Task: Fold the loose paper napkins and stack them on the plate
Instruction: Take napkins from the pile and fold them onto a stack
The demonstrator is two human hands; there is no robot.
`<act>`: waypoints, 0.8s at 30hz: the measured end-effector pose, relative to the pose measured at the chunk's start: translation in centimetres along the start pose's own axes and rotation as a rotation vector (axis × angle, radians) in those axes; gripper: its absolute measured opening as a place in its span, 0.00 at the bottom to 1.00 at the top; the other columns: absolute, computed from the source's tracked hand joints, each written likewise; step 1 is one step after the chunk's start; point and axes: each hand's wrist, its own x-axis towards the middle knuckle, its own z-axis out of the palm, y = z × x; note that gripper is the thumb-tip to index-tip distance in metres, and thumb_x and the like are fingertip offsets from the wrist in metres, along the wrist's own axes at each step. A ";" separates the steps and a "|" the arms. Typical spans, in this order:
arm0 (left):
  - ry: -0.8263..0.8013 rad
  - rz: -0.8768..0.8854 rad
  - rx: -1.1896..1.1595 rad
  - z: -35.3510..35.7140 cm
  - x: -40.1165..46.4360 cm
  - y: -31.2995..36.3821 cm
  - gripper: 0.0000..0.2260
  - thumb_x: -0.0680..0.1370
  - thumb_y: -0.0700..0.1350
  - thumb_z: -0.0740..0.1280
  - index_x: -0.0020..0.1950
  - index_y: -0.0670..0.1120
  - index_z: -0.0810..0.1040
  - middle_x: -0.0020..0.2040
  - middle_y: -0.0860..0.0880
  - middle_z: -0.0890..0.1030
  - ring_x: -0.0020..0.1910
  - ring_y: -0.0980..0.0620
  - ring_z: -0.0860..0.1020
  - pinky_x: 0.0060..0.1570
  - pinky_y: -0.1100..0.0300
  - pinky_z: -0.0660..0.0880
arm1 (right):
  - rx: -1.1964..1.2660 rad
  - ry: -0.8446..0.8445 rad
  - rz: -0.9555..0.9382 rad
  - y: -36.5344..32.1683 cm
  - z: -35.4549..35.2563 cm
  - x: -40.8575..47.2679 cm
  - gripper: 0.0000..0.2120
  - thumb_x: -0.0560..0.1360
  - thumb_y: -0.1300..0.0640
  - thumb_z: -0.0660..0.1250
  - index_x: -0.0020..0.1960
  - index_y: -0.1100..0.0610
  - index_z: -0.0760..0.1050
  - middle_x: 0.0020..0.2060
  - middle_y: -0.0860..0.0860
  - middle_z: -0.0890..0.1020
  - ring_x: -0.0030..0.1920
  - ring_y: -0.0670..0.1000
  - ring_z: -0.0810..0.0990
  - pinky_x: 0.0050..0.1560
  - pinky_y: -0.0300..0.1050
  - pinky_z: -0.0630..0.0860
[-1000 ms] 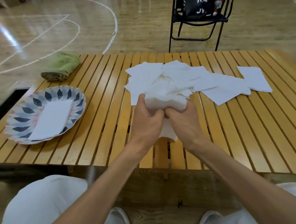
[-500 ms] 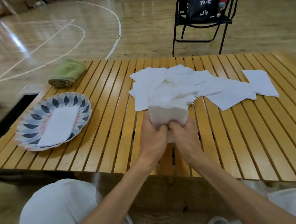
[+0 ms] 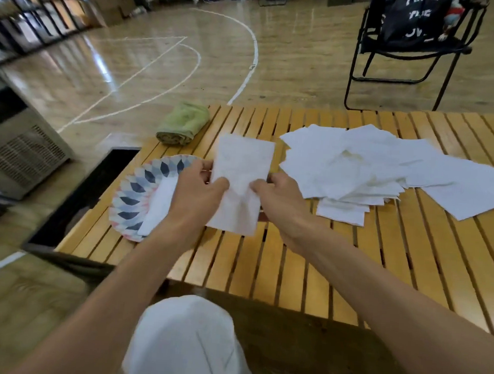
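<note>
A folded white napkin [image 3: 241, 169] is held up over the slatted wooden table [image 3: 292, 270], pinched by my left hand [image 3: 199, 195] on its left edge and my right hand [image 3: 279, 202] on its right edge. It hangs just to the right of the patterned plate [image 3: 141, 186]. On that plate lies another folded napkin [image 3: 159, 207], partly hidden by my left hand. A pile of loose white napkins [image 3: 365, 168] spreads over the table to the right.
A rolled green towel [image 3: 183, 123] lies at the table's far left corner. A black folding chair [image 3: 407, 52] with a dark bag stands beyond the table. A grey machine [image 3: 19, 149] sits on the floor to the left. My white-clad knee [image 3: 184, 339] is below the table edge.
Both hands carried the folded napkin left from in front of the pile to beside the plate. The camera view swung left with them.
</note>
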 end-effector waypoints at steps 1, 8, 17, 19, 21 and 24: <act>0.020 -0.013 0.038 -1.4 0.8 -0.4 0.13 0.78 0.40 0.65 0.63 0.47 0.76 0.55 0.50 0.83 0.53 0.49 0.81 0.52 0.50 0.80 | -0.009 -0.039 0.025 -0.1 1.4 0.7 0.12 0.81 0.55 0.60 0.62 0.56 0.75 0.54 0.51 0.83 0.52 0.53 0.83 0.52 0.56 0.83; 0.094 -0.082 0.261 -8.5 5.9 -4.7 0.11 0.78 0.44 0.65 0.59 0.47 0.82 0.53 0.47 0.82 0.52 0.44 0.80 0.55 0.44 0.79 | -0.162 -0.148 0.038 -0.9 10.2 5.5 0.13 0.78 0.61 0.60 0.62 0.57 0.74 0.48 0.53 0.82 0.45 0.55 0.83 0.41 0.55 0.85; 0.152 -0.115 0.405 -9.8 8.5 -9.6 0.16 0.80 0.46 0.67 0.67 0.47 0.76 0.60 0.48 0.78 0.56 0.50 0.75 0.48 0.58 0.73 | -0.554 -0.132 -0.033 0.1 14.2 8.0 0.06 0.80 0.63 0.62 0.46 0.57 0.67 0.36 0.50 0.70 0.33 0.46 0.69 0.24 0.34 0.62; 0.166 -0.101 0.443 -9.9 8.5 -10.3 0.16 0.79 0.47 0.68 0.67 0.48 0.77 0.61 0.47 0.79 0.58 0.49 0.76 0.53 0.54 0.76 | -0.585 -0.125 -0.051 0.5 14.6 8.2 0.04 0.80 0.62 0.62 0.52 0.57 0.67 0.39 0.50 0.70 0.35 0.46 0.69 0.28 0.36 0.66; 0.158 -0.099 0.452 -9.8 8.4 -10.8 0.16 0.80 0.47 0.67 0.68 0.48 0.76 0.61 0.47 0.79 0.58 0.48 0.76 0.54 0.52 0.76 | -0.622 -0.125 -0.063 0.8 15.2 8.4 0.08 0.79 0.62 0.63 0.58 0.60 0.69 0.41 0.51 0.72 0.37 0.46 0.71 0.32 0.38 0.71; 0.164 -0.081 0.456 -9.5 8.2 -11.3 0.16 0.81 0.46 0.66 0.68 0.47 0.75 0.62 0.46 0.79 0.55 0.51 0.74 0.53 0.53 0.76 | -0.649 -0.127 -0.064 1.1 15.8 8.3 0.21 0.78 0.63 0.64 0.69 0.64 0.66 0.50 0.55 0.76 0.42 0.50 0.74 0.30 0.39 0.68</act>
